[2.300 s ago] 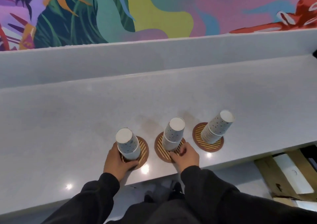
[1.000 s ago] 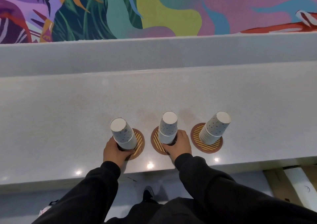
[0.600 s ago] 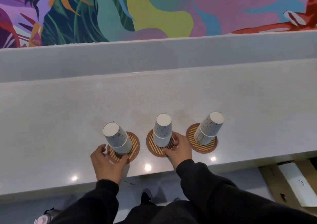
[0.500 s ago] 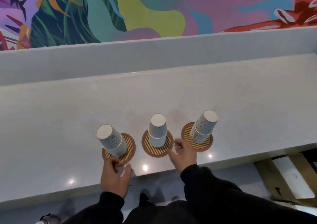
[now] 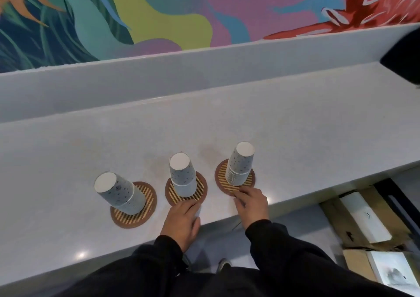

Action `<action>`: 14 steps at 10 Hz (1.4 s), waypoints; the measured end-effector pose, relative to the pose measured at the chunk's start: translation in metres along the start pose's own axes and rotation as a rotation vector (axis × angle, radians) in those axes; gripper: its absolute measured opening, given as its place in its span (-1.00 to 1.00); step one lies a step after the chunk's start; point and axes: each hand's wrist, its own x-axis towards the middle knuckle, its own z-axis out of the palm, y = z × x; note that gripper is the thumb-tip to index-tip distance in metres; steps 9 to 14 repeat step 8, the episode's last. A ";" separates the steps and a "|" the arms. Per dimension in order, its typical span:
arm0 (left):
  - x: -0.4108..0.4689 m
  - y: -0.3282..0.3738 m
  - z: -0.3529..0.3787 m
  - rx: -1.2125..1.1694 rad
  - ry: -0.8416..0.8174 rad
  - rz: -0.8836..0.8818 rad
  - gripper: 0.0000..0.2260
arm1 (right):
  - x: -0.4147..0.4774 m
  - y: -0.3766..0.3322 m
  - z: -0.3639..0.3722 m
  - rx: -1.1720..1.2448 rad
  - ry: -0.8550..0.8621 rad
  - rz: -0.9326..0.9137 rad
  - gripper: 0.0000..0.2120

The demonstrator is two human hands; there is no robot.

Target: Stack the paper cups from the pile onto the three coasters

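Firstly, noted what cannot be read. Could not count the cups in any stack, the rims being too fine to separate. Found the near rim of the middle coaster (image 5: 201, 191) covered by the left hand (image 5: 181, 219), hiding the fingertips there. Saw a pale patch just right of that hand's knuckles; cannot tell whether glare or an object. Noted a dark shape (image 5: 402, 62) far right of and beyond the middle coaster, cut off by the frame edge and not identifiable. Noted boxes (image 5: 363, 217) below counter level, right of the middle coaster, partly cut off.

Hands next. Found the left hand palm down, fingers fairly straight and together, laid on the middle coaster's near rim. Found the right hand (image 5: 252, 203) just right of the middle coaster, fingers bent, tips touching the near rim of the right coaster (image 5: 221, 176) — pinching or merely touching, cannot tell. Noted black sleeves (image 5: 284, 251) on both forearms.

Located the task items on the grey counter (image 5: 295, 137): middle stack (image 5: 183, 176) mouth down on the middle coaster; left stack (image 5: 120, 193) on the left coaster (image 5: 134, 219), just left of the middle one; right stack (image 5: 239, 164) on the right coaster. Found both hands apart from the stacks — contact with coasters only.
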 end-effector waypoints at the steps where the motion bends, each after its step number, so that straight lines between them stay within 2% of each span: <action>1: -0.001 0.003 -0.001 0.013 0.003 0.014 -0.58 | 0.001 0.001 0.003 0.010 0.030 -0.013 -0.83; 3: -0.003 0.009 -0.004 0.043 -0.006 -0.020 -0.58 | 0.004 0.005 0.005 0.019 0.062 -0.027 -0.84; 7: -0.008 0.015 -0.012 -0.004 0.024 -0.034 -0.57 | 0.002 0.004 -0.001 0.002 -0.010 -0.035 -0.74; 8: -0.012 0.027 -0.034 -0.109 0.168 0.060 -0.66 | -0.008 -0.001 -0.012 0.068 0.070 -0.175 -0.78; 14: -0.012 0.027 -0.034 -0.109 0.168 0.060 -0.66 | -0.008 -0.001 -0.012 0.068 0.070 -0.175 -0.78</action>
